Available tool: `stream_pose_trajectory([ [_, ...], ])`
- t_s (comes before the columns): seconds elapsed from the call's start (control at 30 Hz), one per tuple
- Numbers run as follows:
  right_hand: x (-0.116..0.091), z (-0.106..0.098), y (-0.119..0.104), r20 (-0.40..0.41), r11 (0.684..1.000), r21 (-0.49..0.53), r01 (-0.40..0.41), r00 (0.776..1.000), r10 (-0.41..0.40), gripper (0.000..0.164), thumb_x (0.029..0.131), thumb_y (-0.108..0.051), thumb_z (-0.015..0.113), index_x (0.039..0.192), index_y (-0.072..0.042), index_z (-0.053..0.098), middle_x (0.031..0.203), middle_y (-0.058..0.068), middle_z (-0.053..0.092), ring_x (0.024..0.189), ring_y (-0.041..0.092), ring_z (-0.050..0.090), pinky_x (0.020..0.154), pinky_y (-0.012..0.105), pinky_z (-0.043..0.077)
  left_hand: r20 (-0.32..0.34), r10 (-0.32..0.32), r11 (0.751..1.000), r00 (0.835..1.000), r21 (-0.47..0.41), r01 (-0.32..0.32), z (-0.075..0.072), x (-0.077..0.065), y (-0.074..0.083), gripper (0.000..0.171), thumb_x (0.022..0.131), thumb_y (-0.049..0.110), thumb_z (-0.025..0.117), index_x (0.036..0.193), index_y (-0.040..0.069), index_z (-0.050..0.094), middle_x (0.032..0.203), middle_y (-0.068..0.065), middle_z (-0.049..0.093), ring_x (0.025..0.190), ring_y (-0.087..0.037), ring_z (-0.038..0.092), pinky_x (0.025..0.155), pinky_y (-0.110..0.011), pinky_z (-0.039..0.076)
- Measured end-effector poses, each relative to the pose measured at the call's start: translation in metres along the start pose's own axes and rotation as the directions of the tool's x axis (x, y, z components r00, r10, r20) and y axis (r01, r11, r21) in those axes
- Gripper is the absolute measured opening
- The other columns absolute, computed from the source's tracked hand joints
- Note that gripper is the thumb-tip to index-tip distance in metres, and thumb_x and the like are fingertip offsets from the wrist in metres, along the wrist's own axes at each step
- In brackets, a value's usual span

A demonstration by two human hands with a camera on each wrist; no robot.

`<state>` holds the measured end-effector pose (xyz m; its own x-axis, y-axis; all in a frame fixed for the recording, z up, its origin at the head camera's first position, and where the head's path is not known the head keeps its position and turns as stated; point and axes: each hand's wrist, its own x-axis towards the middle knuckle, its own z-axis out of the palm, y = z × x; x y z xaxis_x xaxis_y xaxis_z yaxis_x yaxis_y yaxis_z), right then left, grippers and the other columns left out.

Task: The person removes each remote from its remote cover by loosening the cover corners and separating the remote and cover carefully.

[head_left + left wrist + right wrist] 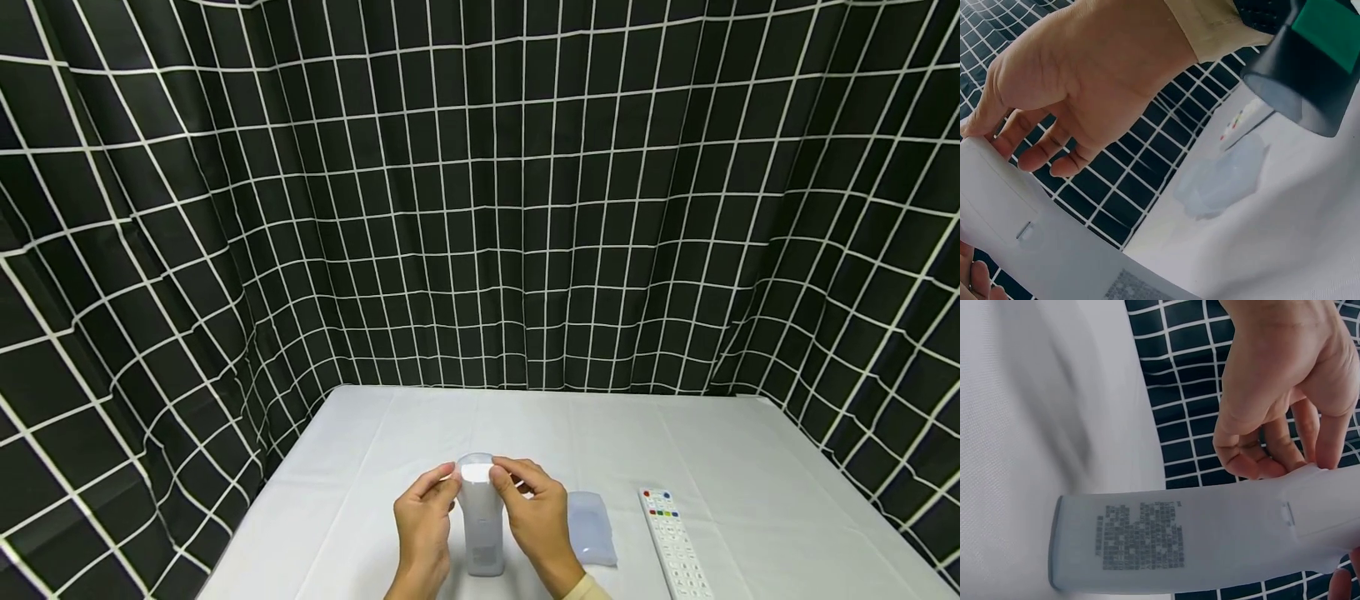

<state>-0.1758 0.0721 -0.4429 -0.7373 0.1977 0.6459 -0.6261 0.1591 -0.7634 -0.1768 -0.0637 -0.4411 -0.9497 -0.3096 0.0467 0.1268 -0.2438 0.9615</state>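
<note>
Between my hands, a white remote control [476,473] stands roughly upright with its back toward me, in a translucent soft cover [483,533]. The cover wraps its lower length, and part of the white back shows bare near the top. My left hand [424,518] pinches the cover's upper left edge between thumb and forefinger. At the upper right edge, the thumb and fingers of my right hand [537,510] pinch it likewise. A block of fine dark print [1141,537] shows through the cover near the lower end in the right wrist view.
Right of my right hand lies a second translucent cover [590,529], flat on the white-clothed table [360,467]. Farther right is another white remote control [675,546], with coloured buttons facing up. A black curtain with a white grid [495,208] surrounds the table's back and sides.
</note>
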Motion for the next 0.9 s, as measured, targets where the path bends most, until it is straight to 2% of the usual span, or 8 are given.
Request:
stream_pose_trajectory([
  [0.2, 0.001, -0.001, 0.000, 0.001, 1.000, -0.012, -0.026, 1.000, 0.026, 0.013, 0.083, -0.005, 0.074, 0.096, -0.006, 0.075, 0.086, 0.007, 0.070, 0.077, 0.016, 0.059, 0.065, 0.028, 0.048, -0.015, 0.000, 1.000, 1.000, 0.011, 0.001, 0.003, 0.005, -0.004, 0.014, 0.085, -0.003, 0.068, 0.099, -0.005, 0.071, 0.086, -0.010, 0.062, 0.077, -0.019, 0.056, 0.068, -0.027, 0.048],
  [0.37, 0.001, -0.001, 0.000, 0.013, 0.997, -0.051, -0.058, 0.998, 0.059, 0.012, 0.084, -0.009, 0.074, 0.096, -0.006, 0.075, 0.083, -0.003, 0.070, 0.076, 0.014, 0.057, 0.067, 0.030, 0.046, -0.033, -0.025, 0.999, 0.999, 0.041, 0.026, 0.004, 0.010, -0.011, 0.008, 0.084, -0.005, 0.068, 0.091, -0.004, 0.071, 0.084, -0.010, 0.063, 0.074, -0.019, 0.055, 0.065, -0.027, 0.047],
  [0.53, 0.003, -0.002, -0.002, 0.017, 0.994, -0.074, -0.079, 0.997, 0.080, 0.010, 0.086, -0.015, 0.073, 0.094, -0.009, 0.076, 0.081, -0.010, 0.069, 0.078, 0.014, 0.057, 0.073, 0.037, 0.041, -0.038, -0.046, 0.996, 0.998, 0.078, 0.049, 0.005, 0.015, -0.021, 0.006, 0.081, -0.007, 0.068, 0.086, -0.005, 0.071, 0.080, -0.009, 0.062, 0.071, -0.018, 0.054, 0.062, -0.028, 0.047],
  [0.67, 0.003, -0.003, -0.003, 0.016, 0.994, -0.075, -0.085, 0.996, 0.086, 0.009, 0.086, -0.016, 0.074, 0.093, -0.012, 0.076, 0.082, -0.010, 0.070, 0.078, 0.014, 0.056, 0.074, 0.038, 0.041, -0.026, -0.074, 0.987, 0.997, 0.140, 0.077, 0.003, 0.018, -0.032, 0.007, 0.078, -0.009, 0.066, 0.082, -0.005, 0.070, 0.076, -0.010, 0.060, 0.068, -0.019, 0.053, 0.059, -0.029, 0.046],
  [0.8, 0.002, -0.004, -0.003, 0.026, 0.992, -0.096, -0.084, 0.996, 0.087, 0.008, 0.086, -0.017, 0.074, 0.092, -0.013, 0.076, 0.081, -0.011, 0.069, 0.077, 0.013, 0.056, 0.072, 0.037, 0.041, -0.019, -0.121, 0.968, 0.992, 0.218, 0.122, -0.002, 0.018, -0.045, 0.008, 0.074, -0.010, 0.064, 0.078, -0.005, 0.069, 0.072, -0.009, 0.059, 0.066, -0.020, 0.052, 0.058, -0.030, 0.045],
  [0.9, 0.003, -0.005, -0.003, 0.029, 0.991, -0.098, -0.087, 0.995, 0.090, 0.009, 0.086, -0.017, 0.074, 0.092, -0.011, 0.076, 0.081, -0.011, 0.069, 0.076, 0.013, 0.055, 0.072, 0.038, 0.041, -0.008, -0.117, 0.955, 0.993, 0.273, 0.115, -0.004, 0.018, -0.052, 0.008, 0.074, -0.010, 0.064, 0.076, -0.004, 0.069, 0.072, -0.009, 0.059, 0.066, -0.020, 0.052, 0.056, -0.030, 0.044],
])
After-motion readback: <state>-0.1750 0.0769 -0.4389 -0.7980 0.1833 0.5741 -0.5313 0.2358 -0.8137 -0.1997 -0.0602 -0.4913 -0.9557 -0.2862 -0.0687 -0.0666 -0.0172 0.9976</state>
